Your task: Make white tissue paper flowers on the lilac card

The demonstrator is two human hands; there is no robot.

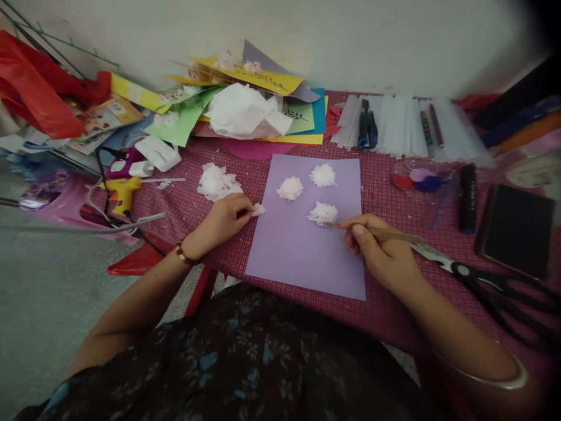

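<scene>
A sheet of purple paper (302, 257) lies before me, with three fluffy white tissue-paper clumps on it: one at the upper left (290, 188), one at the top right (322, 175) and a lower one (323, 213). My left hand (225, 222) pinches a small white tissue piece (258, 209) at the sheet's left edge. Beside that hand is a pile of loose tissue pieces (217, 181). Between the fingers of my right hand (381, 248) is a slim wooden stick (397, 235), its tip at the lower clump's bottom edge.
Black-handled scissors (462, 270) lie right of my right hand, near a dark phone-like slab (516, 229) and a black marker (467, 197). A yellow glue gun (123, 193) with cords sits left. Coloured papers, crumpled tissue (245, 111) and glue sticks (394, 126) line the wall.
</scene>
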